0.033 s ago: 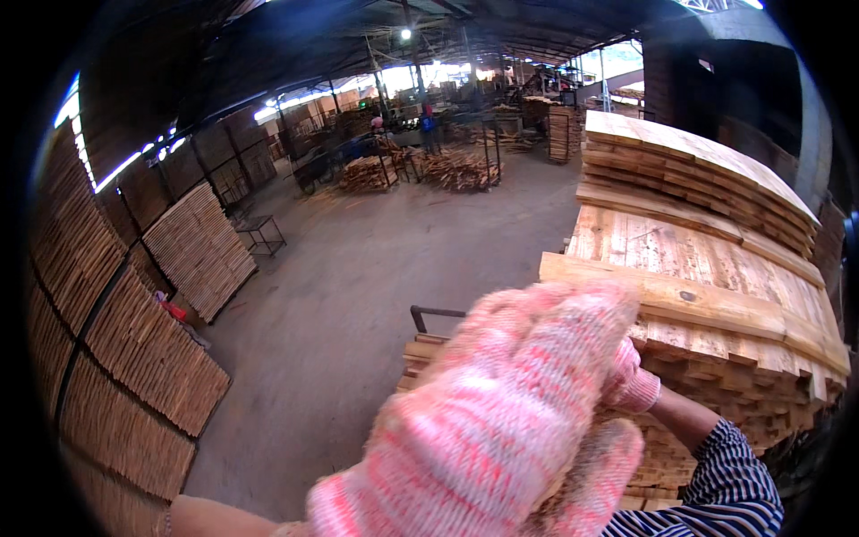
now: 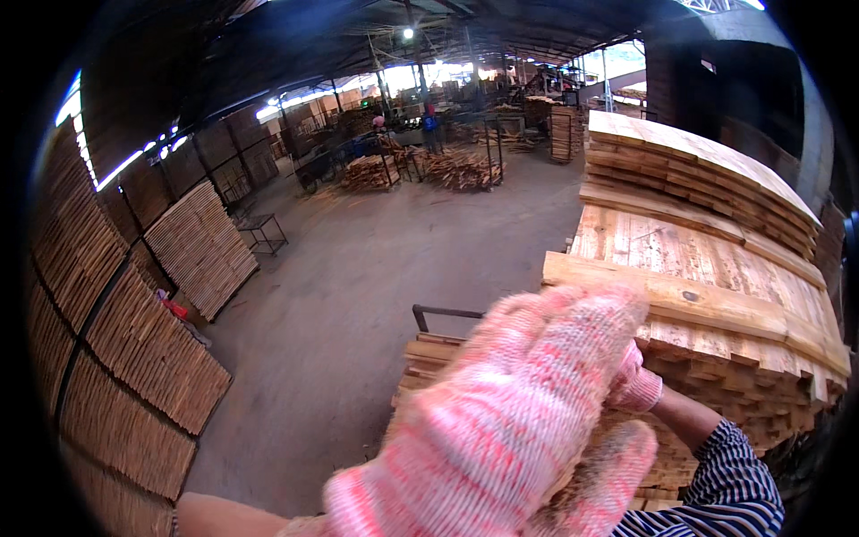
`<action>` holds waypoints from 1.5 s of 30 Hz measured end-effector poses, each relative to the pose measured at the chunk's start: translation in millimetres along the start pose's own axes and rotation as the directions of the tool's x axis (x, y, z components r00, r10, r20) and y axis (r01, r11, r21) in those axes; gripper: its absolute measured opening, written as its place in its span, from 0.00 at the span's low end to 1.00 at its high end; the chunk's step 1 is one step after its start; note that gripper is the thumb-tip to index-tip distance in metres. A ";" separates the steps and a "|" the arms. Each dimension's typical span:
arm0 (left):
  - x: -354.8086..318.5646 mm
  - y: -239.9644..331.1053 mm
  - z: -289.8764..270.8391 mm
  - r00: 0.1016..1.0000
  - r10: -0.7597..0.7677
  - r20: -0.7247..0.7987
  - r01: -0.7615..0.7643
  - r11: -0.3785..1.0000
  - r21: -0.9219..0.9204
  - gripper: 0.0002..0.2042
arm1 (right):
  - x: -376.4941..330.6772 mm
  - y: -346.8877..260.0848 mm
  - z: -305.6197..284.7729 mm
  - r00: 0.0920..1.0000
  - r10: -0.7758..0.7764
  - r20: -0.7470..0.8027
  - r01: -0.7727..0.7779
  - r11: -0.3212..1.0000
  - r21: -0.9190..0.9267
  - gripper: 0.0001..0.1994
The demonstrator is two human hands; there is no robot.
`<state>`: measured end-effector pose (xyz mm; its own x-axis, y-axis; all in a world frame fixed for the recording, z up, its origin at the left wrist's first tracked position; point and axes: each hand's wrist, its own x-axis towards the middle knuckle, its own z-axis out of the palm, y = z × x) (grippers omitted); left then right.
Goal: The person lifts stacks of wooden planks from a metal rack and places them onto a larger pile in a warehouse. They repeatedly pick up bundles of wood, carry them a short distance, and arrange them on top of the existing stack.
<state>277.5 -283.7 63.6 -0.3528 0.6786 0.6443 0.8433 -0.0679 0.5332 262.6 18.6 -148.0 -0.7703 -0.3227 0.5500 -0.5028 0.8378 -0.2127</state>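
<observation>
My left hand [image 2: 501,412], in a pink and white knitted glove, looms large in front of the wooden boards. Its fingers stretch out toward the stack, with the thumb apart below them, and nothing shows in its grasp. Behind it is my right hand [image 2: 633,385], in a matching glove, its fingers hidden by the left. A striped sleeve covers my right arm. Both hands are nearest the front edge of a tall stack of pale boards [image 2: 626,233]. A plank [image 2: 680,294] with a dark knot lies crosswise on that stack; whether either hand touches it I cannot tell.
More layered boards [image 2: 698,166] rise at the back of the stack. A dark metal bar [image 2: 445,311] stands by a lower pile [image 2: 429,358]. Tall wood stacks [image 2: 143,376] line the left, near a small metal stand [image 2: 262,233]. Heaps of wood [image 2: 461,168] lie beyond the concrete floor [image 2: 358,268].
My left hand has shifted slightly to the right in the picture. The stacks stay as they were, and the right hand looks almost unchanged.
</observation>
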 end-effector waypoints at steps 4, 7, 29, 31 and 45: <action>-23.2 -14.4 3.8 0.997 -0.024 0.068 0.026 0.999 -0.032 0.30 | 13.2 -17.3 -6.8 0.999 0.020 -0.031 -0.021 0.999 -0.032 0.20; -74.6 -75.9 12.7 0.951 -0.236 0.200 0.250 0.967 -0.046 0.32 | 12.9 -0.1 8.3 0.998 -0.025 0.054 0.036 0.975 -0.218 0.20; -742.2 -86.5 295.5 -0.784 -0.537 0.312 0.052 -0.557 -0.829 0.18 | 16.3 -1.2 31.0 0.999 -0.051 -0.020 0.041 0.942 -0.334 0.21; -710.9 -103.1 307.7 -0.779 -0.546 0.308 0.063 -0.556 -0.829 0.18 | 18.5 -9.8 30.6 1.000 -0.002 -0.022 -0.005 0.947 -0.320 0.21; -590.4 -343.0 216.7 -0.474 -0.879 -0.053 0.615 -0.287 -0.735 0.27 | -1.0 8.0 151.4 0.954 -0.227 0.197 0.149 0.926 0.346 0.23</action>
<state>284.4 -502.5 -618.5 -0.5957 -0.3002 -0.7450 -0.7569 -0.1005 0.6458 200.0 -41.1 -272.6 -0.6976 -0.5847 0.4140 -0.7164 0.5757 -0.3941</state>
